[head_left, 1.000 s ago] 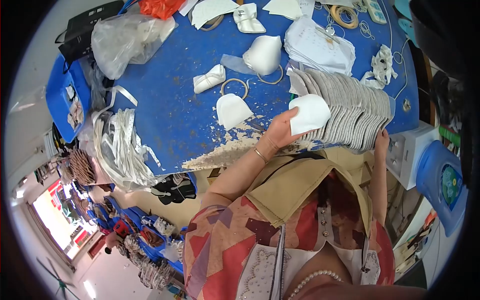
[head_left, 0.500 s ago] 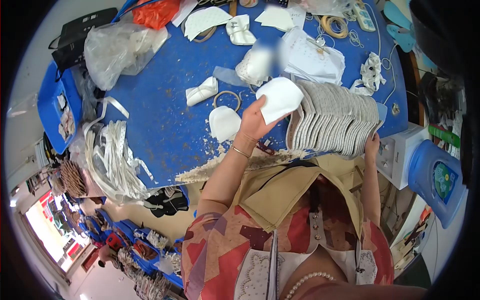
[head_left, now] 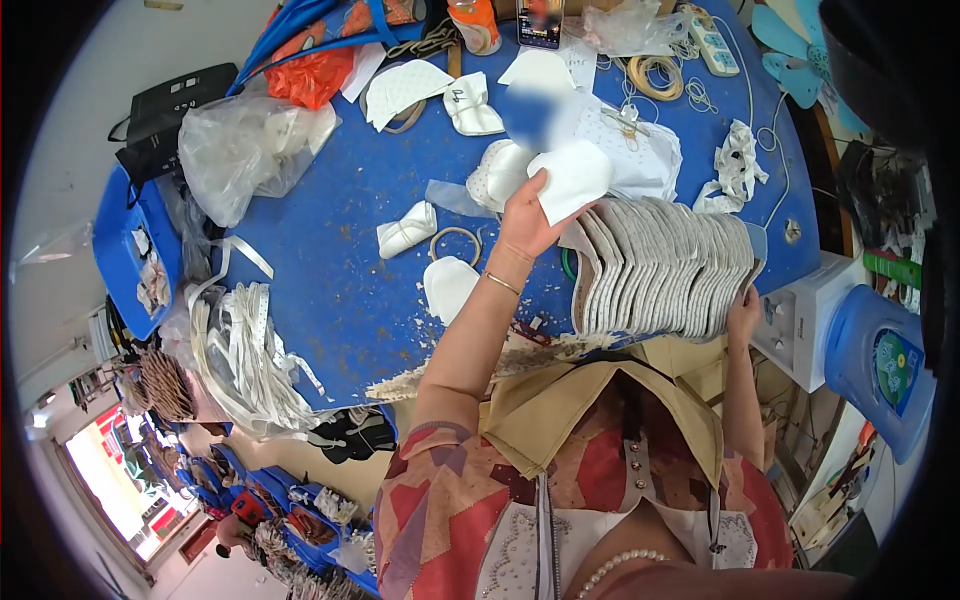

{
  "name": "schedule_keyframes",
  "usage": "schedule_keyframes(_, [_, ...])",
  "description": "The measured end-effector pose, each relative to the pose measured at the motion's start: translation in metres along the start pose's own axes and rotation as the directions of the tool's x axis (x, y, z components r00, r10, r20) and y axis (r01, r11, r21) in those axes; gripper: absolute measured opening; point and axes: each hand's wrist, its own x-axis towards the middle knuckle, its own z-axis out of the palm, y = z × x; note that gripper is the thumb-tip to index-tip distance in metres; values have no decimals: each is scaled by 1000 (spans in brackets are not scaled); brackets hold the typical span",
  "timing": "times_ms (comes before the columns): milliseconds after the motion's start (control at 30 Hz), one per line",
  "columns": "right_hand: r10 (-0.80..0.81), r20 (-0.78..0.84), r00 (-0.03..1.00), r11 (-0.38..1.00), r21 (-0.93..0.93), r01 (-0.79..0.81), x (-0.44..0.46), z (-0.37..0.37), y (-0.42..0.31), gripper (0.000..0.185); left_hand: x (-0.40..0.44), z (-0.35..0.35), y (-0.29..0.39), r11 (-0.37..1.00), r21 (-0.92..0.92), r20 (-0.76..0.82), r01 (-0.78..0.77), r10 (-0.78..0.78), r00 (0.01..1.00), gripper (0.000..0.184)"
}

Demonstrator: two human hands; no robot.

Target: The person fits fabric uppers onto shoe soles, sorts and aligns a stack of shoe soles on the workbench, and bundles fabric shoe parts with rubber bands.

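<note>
My left hand (head_left: 527,217) pinches a white rounded flat piece (head_left: 578,178) at its near left edge, just beyond the left end of a long stack. The stack of pads (head_left: 660,268), grey-white and rounded, stands on edge in a tight row at the table's near edge. At its right end my right hand (head_left: 742,314) grips it from below, most fingers hidden behind the pads. Another white rounded piece (head_left: 450,289) lies left of my left forearm, near a tape ring (head_left: 456,246). A dotted white pad (head_left: 497,176) rests behind my left hand.
The worn blue table (head_left: 330,220) carries a rolled white cloth (head_left: 407,231), white strips (head_left: 245,350), a plastic bag (head_left: 245,150), paper sheets (head_left: 640,150), a phone (head_left: 540,22) and a power strip (head_left: 713,45). A blue bin (head_left: 135,255) is at left; a blue water jug (head_left: 870,360) at right.
My left hand has lifted the white piece away from the stack's left end, toward the far side of the table. My right hand keeps its grip. The view has tilted up slightly.
</note>
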Motion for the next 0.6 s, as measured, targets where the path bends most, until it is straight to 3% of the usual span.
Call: schedule_keyframes(600, [-48, 25, 999, 998, -41, 49, -2, 6, -3, 41, -7, -3, 1, 993, -55, -27, -100, 99, 995, 57])
